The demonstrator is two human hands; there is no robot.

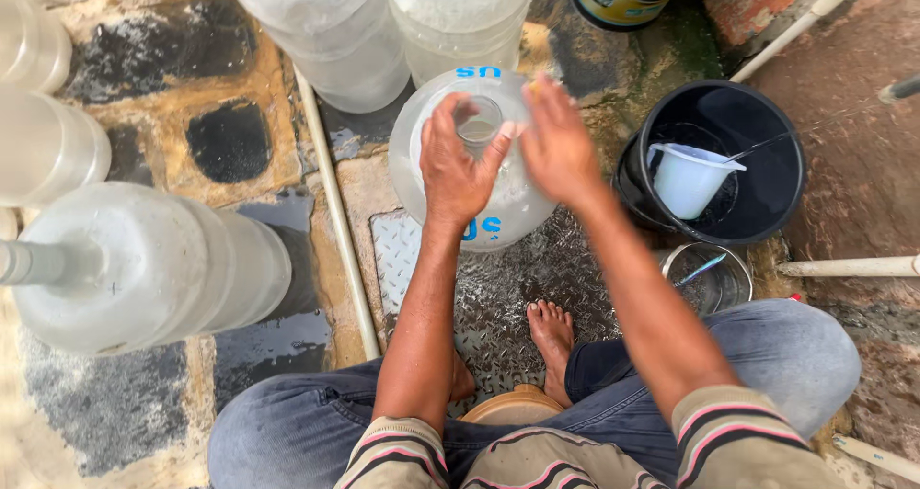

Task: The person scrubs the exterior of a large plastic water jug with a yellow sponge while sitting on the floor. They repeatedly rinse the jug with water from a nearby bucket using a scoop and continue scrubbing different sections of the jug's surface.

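Water jug, big and clear, stands upright on the wet metal tread plate right in front of the seated person, seen from straight above so its open neck faces the camera. Left hand is draped over the shoulder of the jug, fingers curled against the rim of the neck, gripping it there. Right hand is smeared with motion blur at the other side of the neck, fingers spread; whether it is actually touching the jug or grasping anything, I cannot tell. Blue lettering on the jug is half covered by the hands and wrist. To the right sits a black bucket with a white plastic jug standing in it, and a thin stream of water arcs in from the right edge, its source cut off. Just below, a small clear container peeks out, partly hidden behind the right forearm. More large bottles crowd the left and top edges, all cropped. One bare foot rests on the plate; the other is mostly hidden behind the left arm.
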